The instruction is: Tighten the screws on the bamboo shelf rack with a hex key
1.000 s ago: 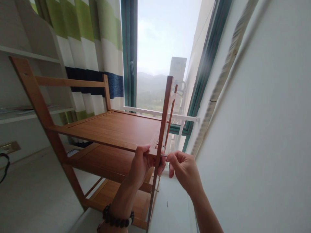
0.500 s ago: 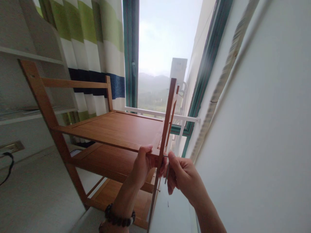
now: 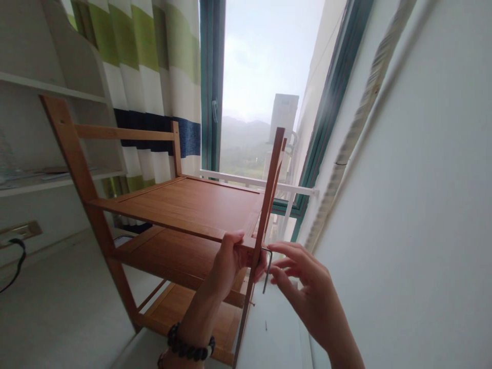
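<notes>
A brown wooden shelf unit with several tiers stands before me. My left hand is wrapped round the front corner of its upper shelf board, beside the right-hand post; some fingers are hidden behind the wood. An L-shaped hex key sticks out from the outer side of that post, its long arm hanging down. Close to it, my right hand has its fingers spread, the fingertips at or just touching the key. Lower on the same post, a screw juts out.
Another small screw lies on the pale surface below. A white wall with a wrapped pipe runs along the right. Behind the unit are a window with a white rail and a striped curtain. White built-in shelves stand left.
My right hand has loosened its pinch on the hex key and spread its fingers, shifting slightly right. The key stays at the post. My left hand keeps its hold; the view has shifted slightly.
</notes>
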`<action>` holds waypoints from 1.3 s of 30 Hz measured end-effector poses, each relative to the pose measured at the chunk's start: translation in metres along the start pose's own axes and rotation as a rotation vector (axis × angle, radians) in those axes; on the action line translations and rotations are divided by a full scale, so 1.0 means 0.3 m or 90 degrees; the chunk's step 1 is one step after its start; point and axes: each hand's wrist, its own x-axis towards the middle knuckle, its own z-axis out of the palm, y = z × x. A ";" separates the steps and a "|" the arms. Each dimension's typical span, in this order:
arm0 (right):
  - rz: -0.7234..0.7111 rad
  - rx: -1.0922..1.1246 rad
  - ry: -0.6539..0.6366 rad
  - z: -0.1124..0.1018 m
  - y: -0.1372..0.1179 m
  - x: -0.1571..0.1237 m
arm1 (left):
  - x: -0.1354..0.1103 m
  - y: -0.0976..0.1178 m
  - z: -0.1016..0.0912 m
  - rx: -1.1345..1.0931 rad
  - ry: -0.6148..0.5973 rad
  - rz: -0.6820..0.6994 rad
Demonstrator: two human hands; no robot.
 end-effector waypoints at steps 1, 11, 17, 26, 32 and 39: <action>-0.040 -0.065 0.002 -0.001 -0.002 -0.003 | 0.000 0.000 0.002 -0.002 0.001 0.002; -0.088 -0.105 0.121 0.022 -0.026 0.069 | 0.000 -0.009 -0.005 -0.011 -0.018 -0.003; 0.109 0.260 0.152 0.070 0.035 0.128 | -0.006 0.001 0.011 -0.031 -0.023 0.002; -0.060 0.000 0.149 0.046 0.124 0.076 | -0.008 0.005 0.009 0.004 -0.046 -0.008; -0.015 0.014 0.125 0.048 0.147 0.035 | -0.010 0.008 0.012 0.017 -0.048 -0.006; 0.071 0.084 0.188 0.062 0.113 -0.044 | -0.011 0.006 0.008 0.035 -0.032 -0.007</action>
